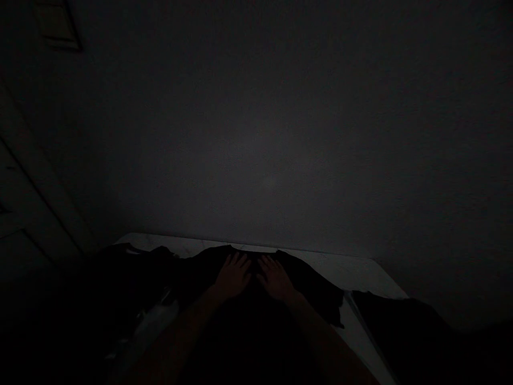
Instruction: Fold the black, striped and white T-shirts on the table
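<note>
The view is very dark. A black garment [308, 283], apparently a shirt, lies spread on a pale table [360, 271], its neckline near the far edge. Both hands rest palm down on its upper part, just below the neckline. My left hand [234, 274] has its fingers spread and holds nothing. Close beside it on the right, my right hand [274, 275] also lies flat with fingers apart. The lower part of the garment is lost in darkness.
More dark cloth [132, 267] lies at the left, near some pale, shiny material [154, 323]. Another dark cloth [401, 321] is at the right. Behind the table rises a grey wall [264, 133], with a frame [58, 24] at upper left and a panelled door [24, 214] below.
</note>
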